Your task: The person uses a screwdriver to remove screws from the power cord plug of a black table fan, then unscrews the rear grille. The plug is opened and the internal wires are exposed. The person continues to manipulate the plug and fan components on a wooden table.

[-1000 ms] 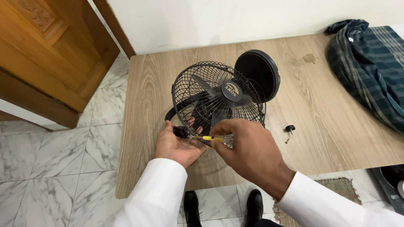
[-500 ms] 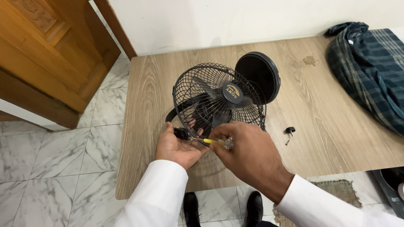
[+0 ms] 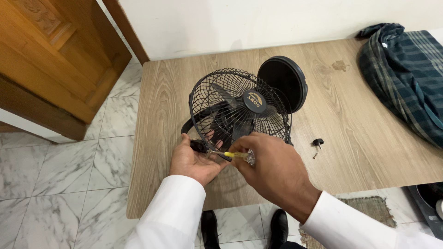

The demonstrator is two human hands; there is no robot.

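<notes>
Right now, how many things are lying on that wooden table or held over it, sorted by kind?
Black table fan: 1
Screwdriver with yellow and clear handle, in the right hand: 1
Small black knob: 1
Small loose screw: 1
Dark plaid cloth: 1
Total: 5

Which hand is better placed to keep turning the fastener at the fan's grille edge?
Probably the right hand: it holds the yellow-handled screwdriver with its tip toward the grille rim. The left hand grips a black part at the fan edge, steadying it.
</notes>
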